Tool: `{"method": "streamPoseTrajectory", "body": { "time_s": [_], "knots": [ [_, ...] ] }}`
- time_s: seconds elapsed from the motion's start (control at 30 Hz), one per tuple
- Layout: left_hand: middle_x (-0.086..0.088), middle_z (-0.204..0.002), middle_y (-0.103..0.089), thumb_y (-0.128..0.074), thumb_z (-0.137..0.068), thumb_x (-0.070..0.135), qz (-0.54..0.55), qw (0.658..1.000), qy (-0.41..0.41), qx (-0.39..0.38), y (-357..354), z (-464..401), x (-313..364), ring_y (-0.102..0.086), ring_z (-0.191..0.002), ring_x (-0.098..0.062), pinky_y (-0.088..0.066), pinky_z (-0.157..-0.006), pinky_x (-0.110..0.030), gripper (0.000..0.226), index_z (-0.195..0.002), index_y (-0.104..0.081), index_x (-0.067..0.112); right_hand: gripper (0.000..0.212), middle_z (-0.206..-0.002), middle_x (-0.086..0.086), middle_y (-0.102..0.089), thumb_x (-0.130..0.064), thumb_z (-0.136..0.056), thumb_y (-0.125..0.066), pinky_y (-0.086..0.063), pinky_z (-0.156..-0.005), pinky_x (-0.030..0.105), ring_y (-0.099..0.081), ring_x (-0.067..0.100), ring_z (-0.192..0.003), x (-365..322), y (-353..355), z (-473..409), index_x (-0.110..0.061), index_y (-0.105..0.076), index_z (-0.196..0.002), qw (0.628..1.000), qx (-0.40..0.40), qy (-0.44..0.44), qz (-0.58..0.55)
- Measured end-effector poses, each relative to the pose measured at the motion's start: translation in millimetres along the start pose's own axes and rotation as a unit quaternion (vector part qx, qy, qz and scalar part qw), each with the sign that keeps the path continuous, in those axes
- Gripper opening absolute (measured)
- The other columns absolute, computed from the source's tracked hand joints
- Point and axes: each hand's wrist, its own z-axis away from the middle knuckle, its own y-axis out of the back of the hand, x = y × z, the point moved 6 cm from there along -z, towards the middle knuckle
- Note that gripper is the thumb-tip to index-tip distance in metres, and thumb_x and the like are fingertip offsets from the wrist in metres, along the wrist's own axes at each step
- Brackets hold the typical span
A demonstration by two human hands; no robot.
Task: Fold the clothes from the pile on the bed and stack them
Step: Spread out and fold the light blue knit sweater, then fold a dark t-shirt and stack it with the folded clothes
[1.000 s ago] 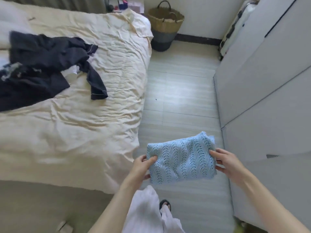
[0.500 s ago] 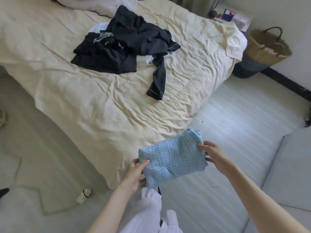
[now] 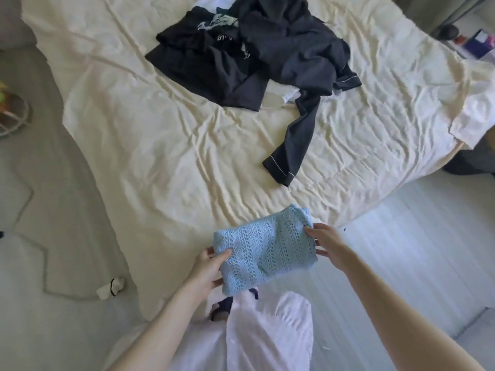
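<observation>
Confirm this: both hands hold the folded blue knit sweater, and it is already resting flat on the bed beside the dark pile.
Not quite. In the head view the left hand and right hand hold the folded blue knit sweater up near the bed edge, well short of the dark pile.

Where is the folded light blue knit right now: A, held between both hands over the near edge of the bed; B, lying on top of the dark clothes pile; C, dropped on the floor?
A: the left hand and right hand grip opposite ends of the folded blue knit, well short of the dark clothes pile.
</observation>
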Motion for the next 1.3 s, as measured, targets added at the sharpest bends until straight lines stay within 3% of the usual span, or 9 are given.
{"method": "streamPoseTrajectory", "body": {
  "time_s": [0.2, 0.37, 0.5, 0.63, 0.7, 0.77, 0.87, 1.03, 1.3],
  "knots": [
    [-0.007, -0.097, -0.066, -0.063, -0.089, 0.015, 0.018, 0.999, -0.026, -0.001, -50.0, -45.4, 50.3, -0.063, -0.078, -0.02, -0.049, -0.061, -0.029, 0.027, -0.114, -0.055, 0.008, 0.007, -0.084, 0.001, -0.059, -0.014, -0.092, -0.056, -0.044, -0.069, 0.028, -0.055, 0.016, -0.079, -55.4, 22.9, -67.4, -0.015, -0.062, -0.096, 1.0, 0.015, 0.006, 0.015],
    [-0.008, -0.102, -0.066, -0.067, -0.085, 0.017, 0.031, 0.989, -0.113, 0.085, -36.7, -56.4, 71.4, -0.065, -0.087, -0.023, -0.053, -0.071, -0.032, 0.034, -0.115, -0.054, 0.007, 0.01, -0.085, 0.0, -0.062, -0.018, -0.092, -0.057, -0.047, -0.071, 0.029, -0.058, 0.016, -0.078, -72.6, 6.7, -93.0, -0.02, -0.063, -0.085, 0.999, -0.011, 0.028, -0.026],
    [-0.011, -0.103, -0.066, -0.066, -0.086, 0.018, 0.047, 0.982, -0.094, 0.156, -0.1, -63.2, 38.9, -0.065, -0.085, -0.024, -0.054, -0.068, -0.034, 0.025, -0.108, -0.057, 0.009, 0.01, -0.094, 0.004, -0.064, -0.022, -0.094, -0.057, -0.048, -0.077, 0.033, -0.059, 0.018, -0.084, -60.8, -24.5, -105.1, -0.016, -0.065, -0.096, 0.998, -0.057, 0.03, 0.004],
    [-0.017, -0.109, -0.063, -0.065, -0.088, 0.029, 0.012, 0.976, -0.079, 0.203, 11.6, -72.4, 18.0, -0.063, -0.097, -0.032, -0.053, -0.085, -0.047, 0.036, -0.108, -0.055, 0.001, 0.025, -0.11, 0.009, -0.063, -0.022, -0.092, -0.057, -0.046, -0.073, 0.03, -0.058, 0.021, -0.088, -55.7, -27.2, -109.1, -0.012, -0.063, -0.114, 0.993, 0.08, 0.063, 0.059],
    [-0.012, -0.108, -0.062, -0.061, -0.089, 0.034, -0.045, 0.969, -0.095, 0.222, 10.2, -70.2, 21.4, -0.061, -0.098, -0.027, -0.05, -0.089, -0.044, 0.034, -0.104, -0.051, 0.006, 0.034, -0.128, 0.012, -0.055, -0.023, -0.093, -0.054, -0.043, -0.093, 0.037, -0.053, 0.027, -0.112, -55.4, -25.5, -95.2, -0.011, -0.057, -0.125, 0.974, 0.136, 0.122, 0.132],
    [-0.007, -0.104, -0.059, -0.057, -0.091, 0.033, -0.073, 0.963, -0.113, 0.233, 8.2, -62.3, 28.3, -0.059, -0.102, -0.026, -0.048, -0.09, -0.039, 0.029, -0.107, -0.049, 0.01, 0.038, -0.135, 0.015, -0.048, -0.022, -0.094, -0.053, -0.034, -0.103, 0.04, -0.043, 0.032, -0.125, -54.6, -29.8, -71.8, -0.008, -0.052, -0.13, 0.951, 0.137, 0.202, 0.189],
    [-0.011, -0.109, -0.057, -0.055, -0.094, 0.027, -0.153, 0.95, -0.147, 0.231, 12.8, -39.5, 36.6, -0.054, -0.112, -0.031, -0.043, -0.092, -0.035, 0.036, -0.119, -0.049, 0.002, 0.042, -0.136, 0.015, -0.049, -0.019, -0.094, -0.056, -0.031, -0.104, 0.039, -0.042, 0.032, -0.127, -52.2, -37.3, -36.7, -0.006, -0.05, -0.133, 0.92, 0.093, 0.281, 0.258],
    [-0.013, -0.14, -0.044, -0.058, -0.092, 0.023, -0.366, 0.867, -0.248, 0.231, 37.3, 17.3, 47.5, -0.038, -0.132, -0.026, -0.028, -0.107, -0.032, 0.053, -0.138, -0.041, 0.004, 0.049, -0.142, 0.012, -0.046, -0.024, -0.09, -0.062, -0.031, -0.107, 0.043, -0.042, 0.032, -0.132, -72.1, -65.0, 16.2, -0.01, -0.049, -0.136, 0.842, 0.037, 0.399, 0.362],
    [-0.005, -0.155, -0.022, -0.044, -0.096, 0.04, -0.484, 0.777, -0.302, 0.266, 114.2, 100.7, 58.7, -0.017, -0.144, -0.019, -0.018, -0.115, -0.038, 0.058, -0.147, -0.028, 0.018, 0.056, -0.145, 0.011, -0.042, -0.033, -0.089, -0.063, -0.031, -0.108, 0.048, -0.041, 0.031, -0.132, -120.5, -158.4, 119.6, -0.014, -0.046, -0.139, 0.737, -0.024, 0.528, 0.422]
  ]
}}
